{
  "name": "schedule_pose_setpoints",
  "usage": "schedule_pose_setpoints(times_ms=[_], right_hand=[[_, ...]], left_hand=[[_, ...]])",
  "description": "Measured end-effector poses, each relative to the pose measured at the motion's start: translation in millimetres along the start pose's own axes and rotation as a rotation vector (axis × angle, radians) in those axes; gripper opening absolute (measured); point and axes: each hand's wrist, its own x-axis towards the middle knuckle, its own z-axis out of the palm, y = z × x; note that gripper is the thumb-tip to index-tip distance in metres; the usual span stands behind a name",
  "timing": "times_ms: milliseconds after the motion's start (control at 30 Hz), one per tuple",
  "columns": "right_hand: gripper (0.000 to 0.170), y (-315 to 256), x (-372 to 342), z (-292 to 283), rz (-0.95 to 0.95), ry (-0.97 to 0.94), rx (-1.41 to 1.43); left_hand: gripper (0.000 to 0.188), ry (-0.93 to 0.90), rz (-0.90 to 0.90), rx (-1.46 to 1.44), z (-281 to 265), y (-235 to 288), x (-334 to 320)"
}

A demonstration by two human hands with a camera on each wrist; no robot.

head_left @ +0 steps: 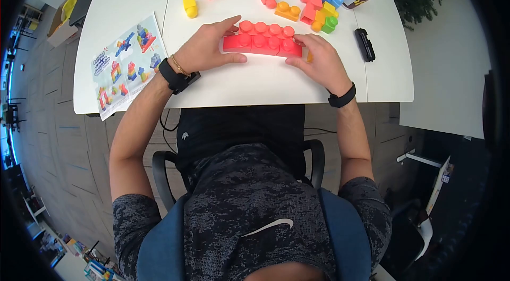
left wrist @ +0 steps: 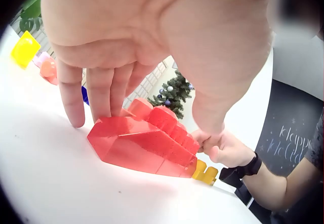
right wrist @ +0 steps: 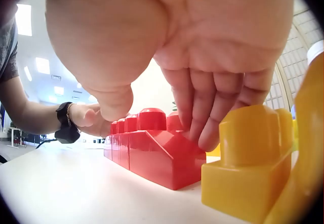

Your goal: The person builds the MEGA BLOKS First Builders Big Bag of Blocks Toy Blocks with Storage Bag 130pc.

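Both forearms reached over the white table's [head_left: 255, 84] near edge. The left hand [head_left: 210, 46] spread wide, thumb apart, at one end of the red blocks [head_left: 260, 44] on the tabletop; the right hand [head_left: 323, 59], fingers fairly straight, bracketed the other.

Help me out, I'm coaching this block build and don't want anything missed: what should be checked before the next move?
1. Red row resting on the table: ok, its underside meets the surface.
2. Left hand placed: ok, at the row's left end.
3. Right hand placed: ok, at the row's right end.
4. Right end clear of loose pieces: not ok, a yellow block stands close by, partly hidden from above by the right hand.
5. Red pieces fully locked together: cannot tell; seams show, but not how firmly they join.
6. Picture sheet uncovered: ok, mostly visible, beside the left forearm.
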Motion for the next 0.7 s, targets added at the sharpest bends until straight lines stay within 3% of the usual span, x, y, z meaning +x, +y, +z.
schedule_pose_setpoints(times_ms=[67,133,233,367,467,533,567,633,700], right_hand=[[0.050,1.0,4.1,-0.9,0.021,-0.012,0.044],[0.042,6.3,12.3,-1.1,0.133,-0.028,0.158],[0.037,14.8,28.3,1.5,0.201,0.020,0.229],[0.040,32.8,53.7,7.8,0.157,0.036,0.226],[0.046,35.6,71.1,3.9,0.141,-0.061,0.158],[0.048,33.5,78.9,9.6,-0.037,0.060,-0.009],[0.048,33.9,84.9,12.7,-0.036,0.061,-0.009],[0.044,35.8,98.4,18.4,-0.193,-0.070,-0.036],[0.039,36.3,108.9,22.0,-0.201,-0.150,-0.056]], left_hand=[[0.078,0.021,-0.010,-0.020,-2.0,0.9,3.6],[0.054,-0.023,-0.115,-0.096,-6.0,-4.9,16.2],[0.040,0.048,-0.051,-0.031,-5.0,-25.4,33.7],[0.042,0.019,-0.003,-0.029,-7.2,-33.4,56.5],[0.045,-0.083,-0.011,0.181,-11.2,-34.3,69.4],[0.050,-0.041,0.071,0.239,-6.5,-38.7,74.5],[0.050,-0.041,0.072,0.239,-4.1,-40.6,75.7],[0.053,-0.007,0.057,0.199,-0.6,-40.5,79.2],[0.056,-0.027,0.024,0.211,-2.6,-37.8,80.2]])
